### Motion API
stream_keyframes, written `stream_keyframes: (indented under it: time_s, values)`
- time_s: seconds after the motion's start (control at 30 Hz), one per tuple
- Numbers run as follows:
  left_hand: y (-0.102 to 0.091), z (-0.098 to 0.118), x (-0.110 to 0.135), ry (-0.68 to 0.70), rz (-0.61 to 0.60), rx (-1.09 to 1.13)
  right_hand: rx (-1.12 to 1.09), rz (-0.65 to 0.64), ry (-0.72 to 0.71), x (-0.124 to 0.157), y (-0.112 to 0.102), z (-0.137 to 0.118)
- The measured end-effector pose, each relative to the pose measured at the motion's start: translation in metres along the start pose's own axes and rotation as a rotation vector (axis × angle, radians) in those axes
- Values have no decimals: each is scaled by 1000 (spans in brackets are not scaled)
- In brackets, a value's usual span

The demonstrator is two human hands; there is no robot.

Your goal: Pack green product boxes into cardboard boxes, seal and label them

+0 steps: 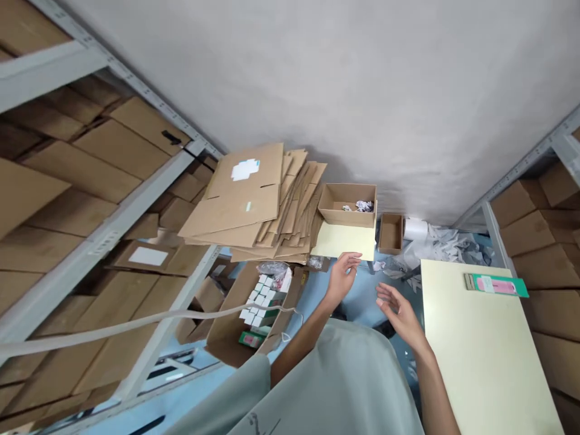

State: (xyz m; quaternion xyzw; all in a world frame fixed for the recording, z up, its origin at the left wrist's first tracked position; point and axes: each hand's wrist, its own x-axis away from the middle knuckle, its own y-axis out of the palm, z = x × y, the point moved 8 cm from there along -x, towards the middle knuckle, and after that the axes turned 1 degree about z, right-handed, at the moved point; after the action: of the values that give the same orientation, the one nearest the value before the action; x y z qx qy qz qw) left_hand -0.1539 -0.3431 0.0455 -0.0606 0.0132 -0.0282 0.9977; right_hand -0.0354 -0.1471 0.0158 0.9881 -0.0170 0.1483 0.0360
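My left hand [343, 279] hovers at the near edge of a small pale-yellow tabletop [343, 238], palm turned inward, fingers loosely bent and nothing in them. Opposite it, my right hand [401, 314] is raised over the blue floor, left of a larger pale-yellow table [480, 344]; its fingers are apart and it holds nothing. On that larger table lies a green and pink flat package [496, 284]. An open cardboard box [347, 212] with crumpled paper in it stands at the back of the small tabletop, beyond my left hand.
Flattened cartons [240, 205] are piled left of the small tabletop. Below them, an open carton [226, 329] holds several small white boxes [260, 302]. A pale cable [181, 314] crosses the left side. Shelves of boxes flank both sides; paper scraps [446, 248] lie near the wall.
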Motion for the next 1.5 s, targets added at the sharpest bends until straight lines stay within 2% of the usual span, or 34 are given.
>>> stream_keyframes:
  time_s: [0.07,0.17,0.3,0.37,0.47,0.53,0.6,0.73,0.87,1.03,1.17,1.23,1.3,1.4,1.43,1.5]
  values:
    - [-44,-1,-3,-4,85,24,28,-57,-10,-12,33,-10]
    - [-126,-4,-6,-14,238,57,81,-123,-32,-39,90,-27]
    - [-241,-8,-5,-30,436,100,151,-241,-84,-80,181,-58]
    - [-289,-8,-4,-27,501,123,172,-300,-115,-101,227,-75]
    - [-344,-10,-4,-14,552,156,211,-302,-180,-137,287,-100]
    - [-372,-14,-3,-17,569,172,236,-255,-231,-164,318,-113]
    - [-392,-21,-2,-39,569,186,259,-189,-254,-192,343,-121]
    - [-406,-41,-1,-114,502,253,328,-96,-206,-234,377,-125]
    - [-405,-52,-2,-161,458,351,352,-43,-184,-252,391,-125]
    - [-396,-48,-7,-196,421,470,291,-46,-167,-247,406,-126]
    - [-387,-38,-12,-211,388,685,157,-7,-189,-217,407,-139]
    - [-378,-36,-15,-241,355,806,117,-2,-202,-191,397,-145]
    - [-372,-36,-15,-280,403,872,97,-3,-218,-163,377,-147]
    - [-361,-33,-7,-315,545,831,77,19,-207,-124,330,-137]
    - [-353,-29,-4,-322,548,807,82,31,-193,-113,312,-130]
    - [-329,-19,-1,-340,478,778,110,66,-155,-95,274,-114]
